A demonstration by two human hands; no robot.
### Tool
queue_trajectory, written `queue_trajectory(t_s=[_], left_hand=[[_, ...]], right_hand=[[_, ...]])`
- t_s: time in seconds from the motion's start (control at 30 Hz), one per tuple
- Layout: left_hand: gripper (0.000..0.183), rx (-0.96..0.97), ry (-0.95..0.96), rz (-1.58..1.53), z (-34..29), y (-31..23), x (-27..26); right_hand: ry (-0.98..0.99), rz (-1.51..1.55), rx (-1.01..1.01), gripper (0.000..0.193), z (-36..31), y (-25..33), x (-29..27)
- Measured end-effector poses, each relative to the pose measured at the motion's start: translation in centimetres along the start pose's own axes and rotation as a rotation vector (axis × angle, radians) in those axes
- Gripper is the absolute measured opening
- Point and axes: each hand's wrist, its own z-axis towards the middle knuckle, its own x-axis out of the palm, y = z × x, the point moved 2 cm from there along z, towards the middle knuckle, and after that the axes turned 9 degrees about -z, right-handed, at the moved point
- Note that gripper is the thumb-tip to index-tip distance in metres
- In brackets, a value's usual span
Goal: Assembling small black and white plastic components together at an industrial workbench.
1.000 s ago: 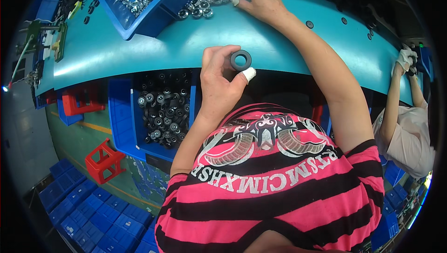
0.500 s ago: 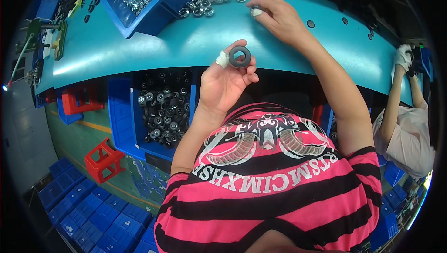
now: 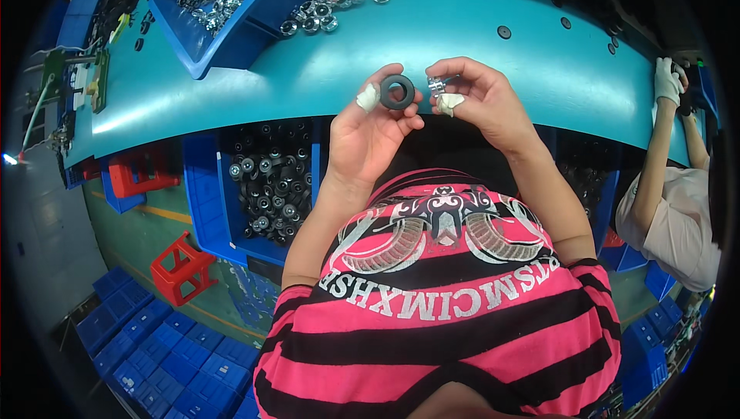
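Between thumb and fingers, my left hand [image 3: 366, 137] grips a black rubber ring [image 3: 397, 93], its round hole facing up at me. My right hand [image 3: 487, 107] pinches a small shiny chrome wheel hub [image 3: 437, 87] just to the right of the ring; the two parts are apart. White tape wraps a digit on each hand. Both hands are over the near edge of the teal table [image 3: 308, 84].
A blue bin [image 3: 220, 49] of chrome hubs stands at the far left, more hubs [image 3: 320, 14] loose beside it. Below the table edge, a blue crate [image 3: 227, 207] holds black wheels with silver centres. A red stool [image 3: 182, 269] is at left; a gloved co-worker [image 3: 671, 211] works at right.
My right hand has come back from the far part of the table toward my left hand, bringing the chrome hub. The left hand keeps hold of the rubber ring, nearly in place.
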Motion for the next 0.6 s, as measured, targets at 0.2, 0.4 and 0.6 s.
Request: queue_trajectory(t_s=[0.2, 0.4, 0.6], left_hand=[[0.050, 0.000, -0.001, 0.013, 1.1, 0.4, 0.2], [0.050, -0.008, 0.021, 0.027, 0.9, 0.4, 0.0], [0.049, 0.016, 0.018, 0.090, 0.0, 0.2, -0.4]], right_hand=[[-0.055, -0.026, -0.080, 0.037, -0.2, 0.1, -0.5], [-0.053, 0.021, -0.124, 0.033, -0.5, -0.1, 0.3], [-0.070, 0.079, -0.131, 0.029, -1.1, 0.0, 1.5]])
